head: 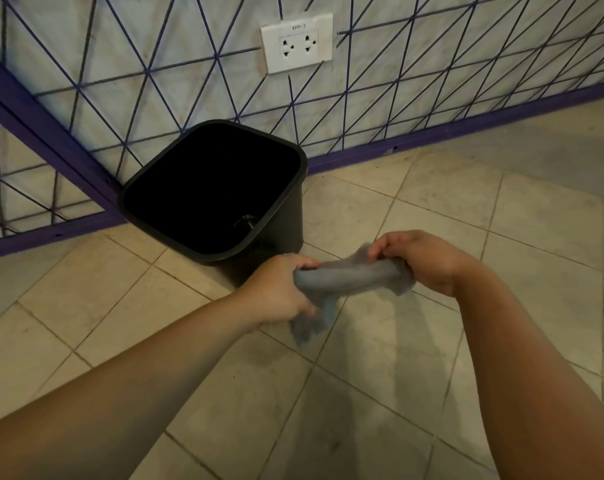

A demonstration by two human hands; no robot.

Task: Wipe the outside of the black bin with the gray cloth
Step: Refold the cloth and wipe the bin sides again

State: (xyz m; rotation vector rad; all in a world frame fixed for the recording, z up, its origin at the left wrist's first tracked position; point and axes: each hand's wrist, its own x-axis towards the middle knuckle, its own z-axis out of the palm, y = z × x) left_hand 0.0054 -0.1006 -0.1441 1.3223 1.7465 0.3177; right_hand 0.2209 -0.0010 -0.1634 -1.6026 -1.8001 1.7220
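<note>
beige floor tiles (380,358) run up to a pale wall with purple triangular line pattern (155,64) and a white double wall socket (297,43) above. tucked into the corner stands the open-topped black plastic bin with rounded square rim (286,216), upright on the floor, its near wall just beyond my hands.

i have the soft gray cloth (345,275) bunched into a loose rope between both hands, off the floor and not touching the bin. my left hand (276,292) has its fingers curled round 1 end, with a tail of fabric hanging below the fist. my right hand (422,261) pinches and wraps the other end, fingertips folded over the top.

i judge the cloth limp and light; it will sag unless wadded into a pad in 1 palm. the bin looks light, stiff and smooth, so it may slide or tip under a wipe; i would steady it at the rim with the free hand.
</note>
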